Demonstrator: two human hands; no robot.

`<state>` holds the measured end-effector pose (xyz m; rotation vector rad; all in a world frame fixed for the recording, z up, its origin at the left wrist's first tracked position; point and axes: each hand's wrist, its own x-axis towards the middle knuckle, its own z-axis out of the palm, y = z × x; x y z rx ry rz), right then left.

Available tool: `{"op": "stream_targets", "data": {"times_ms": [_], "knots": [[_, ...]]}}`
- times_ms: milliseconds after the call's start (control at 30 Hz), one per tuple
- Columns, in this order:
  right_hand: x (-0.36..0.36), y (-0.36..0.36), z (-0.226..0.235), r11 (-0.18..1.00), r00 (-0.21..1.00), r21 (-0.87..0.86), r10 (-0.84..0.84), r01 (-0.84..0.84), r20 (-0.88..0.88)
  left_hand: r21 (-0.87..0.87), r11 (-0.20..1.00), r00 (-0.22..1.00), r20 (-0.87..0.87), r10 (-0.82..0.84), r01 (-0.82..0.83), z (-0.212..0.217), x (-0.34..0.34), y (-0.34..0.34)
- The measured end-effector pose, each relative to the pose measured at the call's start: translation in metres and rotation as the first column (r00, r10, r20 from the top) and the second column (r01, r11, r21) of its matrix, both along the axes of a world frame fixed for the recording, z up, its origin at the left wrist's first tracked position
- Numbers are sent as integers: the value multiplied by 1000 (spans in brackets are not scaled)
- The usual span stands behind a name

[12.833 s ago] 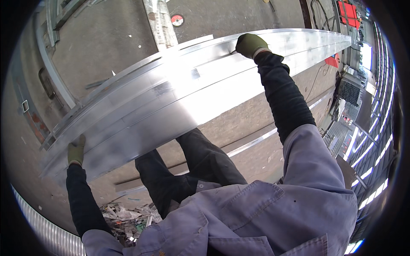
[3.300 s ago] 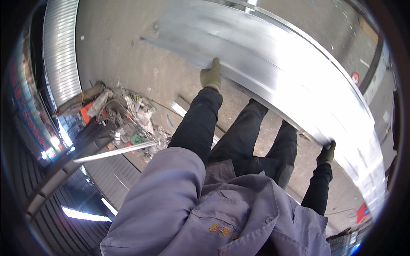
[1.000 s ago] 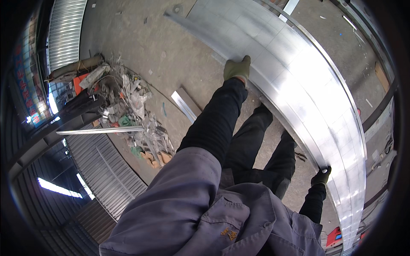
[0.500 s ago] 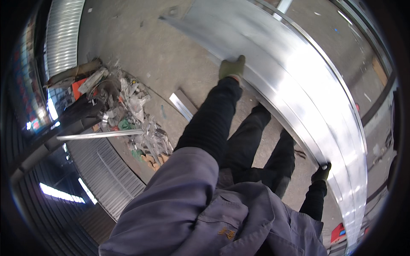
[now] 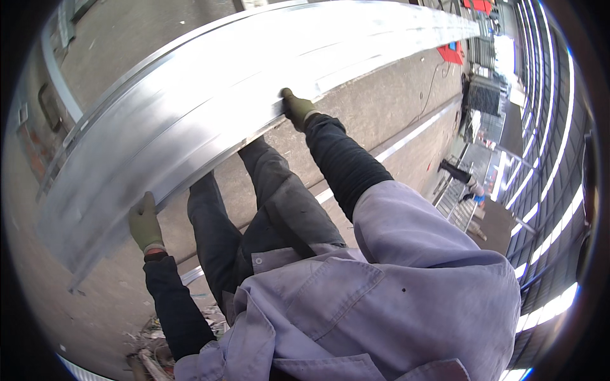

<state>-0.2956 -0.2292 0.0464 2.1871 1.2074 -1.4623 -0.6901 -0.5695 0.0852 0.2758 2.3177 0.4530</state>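
A long, shiny sheet-metal panel [image 5: 210, 82] with lengthwise ridges stretches from the lower left to the upper right. My left hand [image 5: 145, 222], in an olive-green glove, grips its near edge toward the left end, thumb on top and fingers hidden beneath. Farther right along that same edge, my right hand [image 5: 297, 109] grips it in a matching glove, its thumb also over the top face. The panel is held off the floor in front of my legs. Glare whitens its middle, and its left end is smeared by motion.
A metal rail [image 5: 413, 133] lies along the concrete floor at right. Beyond are a red object [image 5: 450, 54] and another person [image 5: 467, 181] near a rack. Scrap [image 5: 152, 355] is heaped at the lower left. Metal bars [image 5: 58, 82] stand beyond the panel at left.
My view has swung round to the right, and the panel now runs toward the upper right. Both hands keep their hold on its edge. The scrap heap has shifted to the lower left.
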Motion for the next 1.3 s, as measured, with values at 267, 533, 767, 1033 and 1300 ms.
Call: {"op": "stream_targets", "data": {"times_ms": [267,533,767,1033,1300], "knots": [[5,-4,-2,990,978,12,138,-141,155,-210,959,981,7,-195,192,-23,11,25],[-1,-12,7,998,996,-48,-34,38,85,-326,925,980,107,-170,196,-65,-20,-2],[-3,-13,39,972,972,0,-235,235,14,-382,893,969,157,-189,237,-63,-30,4],[-3,-11,50,945,945,-36,-326,326,7,-415,887,970,-40,-238,201,-80,-35,-12],[-2,-14,47,944,945,-52,-327,327,4,-489,838,970,88,-228,242,-87,-46,-17]]}}
